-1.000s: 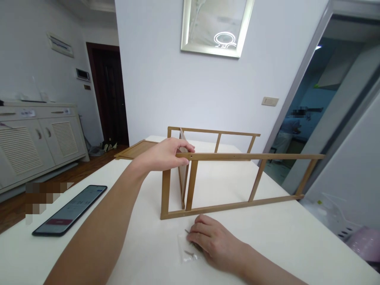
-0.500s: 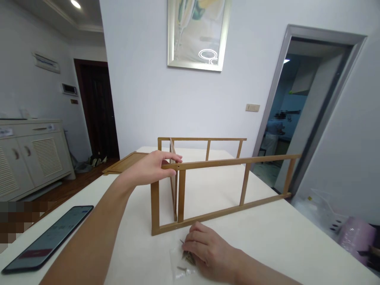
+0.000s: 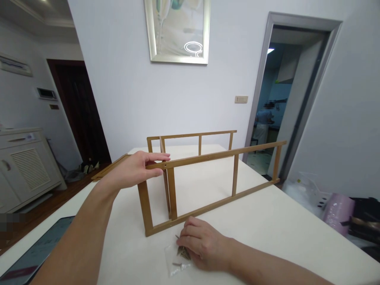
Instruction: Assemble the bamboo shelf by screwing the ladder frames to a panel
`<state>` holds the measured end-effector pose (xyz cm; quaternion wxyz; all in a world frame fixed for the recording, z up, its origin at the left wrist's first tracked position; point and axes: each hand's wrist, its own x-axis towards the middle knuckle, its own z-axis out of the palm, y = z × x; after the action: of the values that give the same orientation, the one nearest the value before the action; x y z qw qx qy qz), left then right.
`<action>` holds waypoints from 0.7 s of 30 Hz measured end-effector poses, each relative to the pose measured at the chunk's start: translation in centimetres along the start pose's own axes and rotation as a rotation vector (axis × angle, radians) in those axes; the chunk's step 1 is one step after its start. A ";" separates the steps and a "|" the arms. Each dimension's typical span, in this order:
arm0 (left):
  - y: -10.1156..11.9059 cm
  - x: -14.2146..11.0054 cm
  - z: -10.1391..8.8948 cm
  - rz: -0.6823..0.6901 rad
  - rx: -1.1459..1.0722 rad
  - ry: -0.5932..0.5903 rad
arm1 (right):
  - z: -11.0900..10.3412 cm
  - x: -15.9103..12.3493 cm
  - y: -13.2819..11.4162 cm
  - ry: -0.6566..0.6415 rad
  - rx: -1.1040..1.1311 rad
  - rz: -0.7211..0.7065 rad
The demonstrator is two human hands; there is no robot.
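Observation:
A light wooden frame (image 3: 208, 156) of thin rails stands upright on the white table (image 3: 267, 225). My left hand (image 3: 138, 168) grips the near left end of its top rail, thumb under and fingers over. A second matching frame (image 3: 192, 136) stands behind it. My right hand (image 3: 202, 243) rests palm down on the table in front of the frame, fingers curled over a small clear plastic bag of screws (image 3: 178, 259). Whether those fingers pinch a screw is hidden.
A dark phone (image 3: 32, 257) lies at the table's left edge. A flat wooden panel (image 3: 108, 168) lies at the far left. A pink item and clear plastic (image 3: 335, 208) sit off the right edge. A person stands in the far doorway (image 3: 263, 118).
The view has swung right and up; the phone slid toward the lower left corner. My left hand keeps its hold on the rail and my right hand stays on the screw bag.

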<state>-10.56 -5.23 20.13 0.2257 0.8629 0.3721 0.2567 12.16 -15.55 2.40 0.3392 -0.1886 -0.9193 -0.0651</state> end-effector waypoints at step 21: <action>0.7 -0.3 -0.4 0.097 -0.016 -0.032 | -2.2 9.1 -2.3 0.132 -0.157 -0.251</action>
<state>-10.63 -5.80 20.73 0.2258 0.8821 0.3243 0.2563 6.23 -15.44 10.00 0.3723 -0.0933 -0.9035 -0.1908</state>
